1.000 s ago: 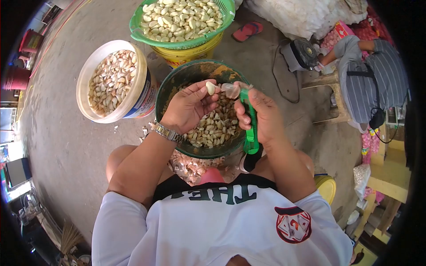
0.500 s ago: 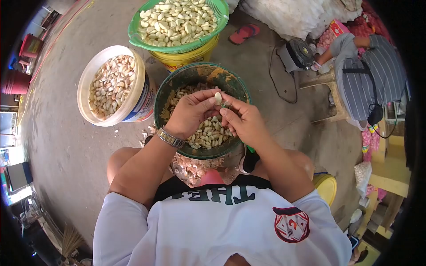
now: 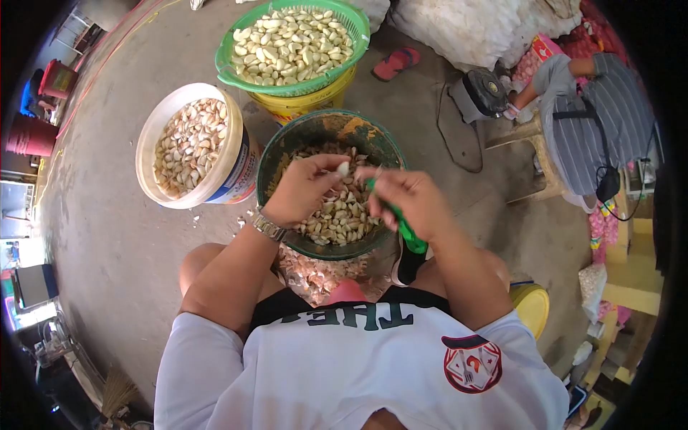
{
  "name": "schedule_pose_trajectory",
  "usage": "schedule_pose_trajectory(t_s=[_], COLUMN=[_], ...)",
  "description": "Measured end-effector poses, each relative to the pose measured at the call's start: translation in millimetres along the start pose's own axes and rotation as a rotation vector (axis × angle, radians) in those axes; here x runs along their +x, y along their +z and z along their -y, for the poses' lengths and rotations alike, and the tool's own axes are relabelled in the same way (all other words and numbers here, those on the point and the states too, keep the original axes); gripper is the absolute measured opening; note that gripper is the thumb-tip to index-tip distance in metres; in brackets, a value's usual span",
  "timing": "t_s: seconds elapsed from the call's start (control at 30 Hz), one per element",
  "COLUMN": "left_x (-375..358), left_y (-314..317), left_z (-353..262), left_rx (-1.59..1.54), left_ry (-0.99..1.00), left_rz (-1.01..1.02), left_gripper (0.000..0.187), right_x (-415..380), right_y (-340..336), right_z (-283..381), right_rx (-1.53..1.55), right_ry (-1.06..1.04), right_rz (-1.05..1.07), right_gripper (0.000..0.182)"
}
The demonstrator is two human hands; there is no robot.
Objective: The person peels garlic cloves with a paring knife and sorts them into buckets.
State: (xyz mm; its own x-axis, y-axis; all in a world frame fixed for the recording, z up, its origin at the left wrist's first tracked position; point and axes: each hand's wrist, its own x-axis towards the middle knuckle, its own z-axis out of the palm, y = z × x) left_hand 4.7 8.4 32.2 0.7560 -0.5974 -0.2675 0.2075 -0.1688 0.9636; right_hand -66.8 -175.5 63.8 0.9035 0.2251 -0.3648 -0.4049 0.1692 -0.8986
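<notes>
My left hand (image 3: 304, 188), with a metal watch on its wrist, pinches a pale garlic clove (image 3: 343, 169) over the dark green tub (image 3: 269, 161). Just right of it, my right hand (image 3: 407, 201) holds a green-handled tool (image 3: 407, 231); its fingertips are blurred, and the tool's tip cannot be made out. Below both hands, garlic cloves (image 3: 337, 218) lie inside the tub.
A white bucket (image 3: 145, 147) of unpeeled cloves stands left. Behind the tub, a green basket (image 3: 226, 61) of peeled cloves rests on a yellow bucket (image 3: 312, 104). Garlic skins (image 3: 315, 271) lie in front. A co-worker (image 3: 602, 122) is at the right.
My right hand has moved away from the clove, to the right and slightly down, showing more of the green handle. My left hand has shifted slightly left. The whole view has tilted a little.
</notes>
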Motion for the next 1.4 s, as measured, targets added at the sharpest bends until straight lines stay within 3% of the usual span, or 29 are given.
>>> schedule_pose_trajectory(t_s=[0.07, 0.13, 0.17, 0.23, 0.27, 0.3, 0.37, 0.43, 0.5, 0.53, 0.57, 0.6, 0.7, 0.8, 0.83, 0.9, 1.0, 1.03, 1.13, 1.2, 1.23, 1.4], left_x=[2, 5, 16, 47, 64, 70, 84, 84, 94, 101, 93, 93, 87, 98, 100, 109, 104, 97, 69, 47, 34, -1], left_y=[-10, -27, -41, -76, -88, -88, -76, -40, -24, -18, 1, 7, 18, 24, 28, 32, 15, 11, -3, -6, -3, 15], left_z=[-8, -34, -41, -50, -55, -62, -53, -35, 21, 57, 61, 100, 176, 195, 179, 145, 148, 132, 87, 72, 57, 20], left_rx=[0.225, 0.433, 0.782, 1.065, 1.224, 1.292, 1.206, 1.207, 1.299, 1.267, 1.157, 1.369, 1.404, 1.553, 1.546, 1.491, 1.273, 1.004, 0.227, -0.242, -0.285, -0.416], left_ry=[0.161, 0.17, 0.274, 0.528, 0.789, 0.829, 0.775, 0.266, 0.361, 0.188, -0.202, -0.08, 0.242, 0.352, 0.115, -0.359, -0.219, -0.262, -0.311, -0.257, -0.254, -0.156], left_rz=[-0.125, -0.273, -0.408, -0.622, -0.769, -0.831, -0.786, -0.46, -0.06, 0.163, 0.266, 0.305, -0.056, 0.0, 0.142, 0.407, 0.134, 0.084, -0.017, -0.037, -0.063, -0.098], left_gripper=[0.027, 0.025, 0.025, 0.027, 0.031, 0.034, 0.028, 0.021, 0.016, 0.019, 0.022, 0.033, 0.044, 0.049, 0.048, 0.047, 0.042, 0.038, 0.027, 0.021, 0.019, 0.017], right_x=[-3, -7, -10, -14, -17, -19, -15, -16, -17, -18, -19, -20, -18, -16, -17, -14, -5, -3, 6, 15, 18, 20], right_y=[8, 22, 30, 39, 42, 44, 43, 41, 40, 39, 40, 40, 38, 37, 37, 34, 22, 17, 5, -2, -3, 9], right_z=[-6, -33, -59, -87, -95, -100, -99, -98, -88, -83, -80, -76, -75, -74, -73, -80, -87, -84, -59, -56, -54, -37], right_rx=[-0.343, -0.645, -0.776, -1.015, -1.121, -1.228, -1.282, -1.305, -1.331, -1.346, -1.345, -1.347, -1.344, -1.339, -1.339, -1.309, -1.224, -1.189, -0.99, -0.646, -0.47, -0.324], right_ry=[0.032, 0.022, -0.008, 0.002, 0.048, 0.093, 0.175, 0.168, 0.149, 0.14, 0.148, 0.156, 0.156, 0.151, 0.148, 0.142, 0.094, 0.075, -0.094, -0.094, -0.093, -0.108], right_rz=[0.275, 0.456, 0.5, 0.574, 0.605, 0.633, 0.718, 0.733, 0.729, 0.727, 0.718, 0.707, 0.678, 0.632, 0.619, 0.64, 0.542, 0.492, 0.061, -0.118, -0.201, -0.121], right_gripper=[0.03, 0.031, 0.031, 0.031, 0.029, 0.027, 0.026, 0.026, 0.025, 0.025, 0.021, 0.018, 0.02, 0.022, 0.021, 0.021, 0.021, 0.021, 0.023, 0.026, 0.028, 0.032])
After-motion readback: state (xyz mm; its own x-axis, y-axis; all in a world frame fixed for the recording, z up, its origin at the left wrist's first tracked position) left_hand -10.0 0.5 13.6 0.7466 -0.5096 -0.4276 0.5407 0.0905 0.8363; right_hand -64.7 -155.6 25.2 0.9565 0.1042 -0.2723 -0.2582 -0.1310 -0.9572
